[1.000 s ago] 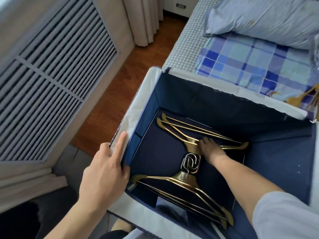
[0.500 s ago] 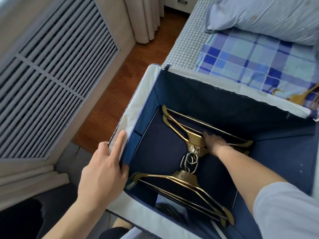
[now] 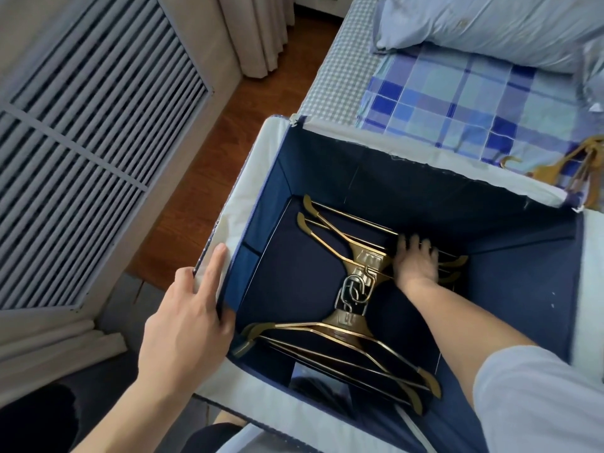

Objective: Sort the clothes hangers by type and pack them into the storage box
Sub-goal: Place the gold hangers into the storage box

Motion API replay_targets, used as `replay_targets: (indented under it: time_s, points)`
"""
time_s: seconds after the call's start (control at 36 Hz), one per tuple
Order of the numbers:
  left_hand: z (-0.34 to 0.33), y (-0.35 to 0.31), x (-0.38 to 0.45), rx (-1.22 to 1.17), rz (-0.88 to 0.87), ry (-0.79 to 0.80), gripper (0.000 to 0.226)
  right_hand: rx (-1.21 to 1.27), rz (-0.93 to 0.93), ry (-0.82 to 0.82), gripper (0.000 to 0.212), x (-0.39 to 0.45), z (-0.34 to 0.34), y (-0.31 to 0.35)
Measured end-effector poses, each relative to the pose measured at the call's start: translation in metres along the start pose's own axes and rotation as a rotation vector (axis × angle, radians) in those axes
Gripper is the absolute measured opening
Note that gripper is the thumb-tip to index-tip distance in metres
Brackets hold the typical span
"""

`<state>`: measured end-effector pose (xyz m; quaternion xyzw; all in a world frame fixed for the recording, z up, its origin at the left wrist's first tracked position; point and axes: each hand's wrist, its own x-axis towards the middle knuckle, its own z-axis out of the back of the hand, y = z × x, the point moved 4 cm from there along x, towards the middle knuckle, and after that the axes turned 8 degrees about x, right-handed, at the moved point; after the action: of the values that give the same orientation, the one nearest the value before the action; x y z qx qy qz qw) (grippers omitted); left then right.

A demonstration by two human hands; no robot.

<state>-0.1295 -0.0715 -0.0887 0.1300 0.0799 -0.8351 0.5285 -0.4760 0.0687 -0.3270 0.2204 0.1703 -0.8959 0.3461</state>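
The box [image 3: 539,289], dark blue inside with a pale folded rim, stands open beside the bed [image 3: 330,70]. On its floor lie two stacks of gold hangers. The far stack [image 3: 340,233] has its arms toward the far wall, the near stack [image 3: 327,335] toward the near wall, and their silver hooks [image 3: 354,291] meet in the middle of the box.

The right hand [image 3: 416,261] reaches down into the box and rests on the far stack with the fingers spread and nearly straight; it does not grip anything. The left hand [image 3: 186,318] holds the left rim of the box, with the forefinger lying straight along the top and the thumb inside the wall.

More gold hangers [image 3: 555,168] lie on the checked blanket [image 3: 457,103] on the bed, just behind the far right corner of the box.
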Motion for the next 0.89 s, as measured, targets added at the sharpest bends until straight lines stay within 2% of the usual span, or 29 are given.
replay_targets:
  time_s: [0.06,0.08,0.14,0.19,0.28,0.36,0.42,0.53,0.61,0.72,0.89]
  points:
    - [0.001,0.001,0.000,-0.003,0.004,-0.002,0.081,0.089,0.001,-0.106,0.073,-0.008,0.009,0.001]
    - [0.002,0.001,0.000,-0.003,0.003,-0.001,0.081,0.115,0.064,-0.143,0.065,-0.014,0.012,0.005]
    - [0.003,0.001,-0.001,0.001,-0.002,0.004,0.082,0.125,0.227,-0.102,0.047,-0.034,0.009,0.019]
    - [0.003,0.001,-0.002,-0.004,-0.011,0.011,0.082,0.147,0.280,0.090,0.033,-0.055,-0.008,0.035]
    - [0.003,0.002,-0.003,-0.009,-0.015,0.016,0.082,0.111,0.242,0.506,0.054,-0.083,-0.044,0.045]
    - [0.003,0.002,-0.001,-0.013,-0.016,0.013,0.082,0.150,0.224,0.666,0.051,-0.101,-0.064,0.045]
    - [0.003,0.003,-0.002,-0.025,-0.015,0.008,0.080,0.176,0.186,0.663,0.055,-0.111,-0.072,0.048]
    - [0.001,0.003,-0.001,-0.020,-0.013,0.002,0.080,0.194,0.065,0.525,0.069,-0.123,-0.089,0.052]
    - [0.000,0.002,-0.002,-0.008,-0.013,0.003,0.080,0.145,0.107,0.456,0.059,-0.129,-0.097,0.056]
    - [-0.001,0.004,-0.002,-0.023,-0.013,-0.001,0.080,0.104,0.135,0.359,0.027,-0.124,-0.091,0.056]
    - [0.001,0.002,0.001,-0.023,-0.014,0.004,0.082,0.022,0.179,0.325,0.034,-0.101,-0.078,0.053]
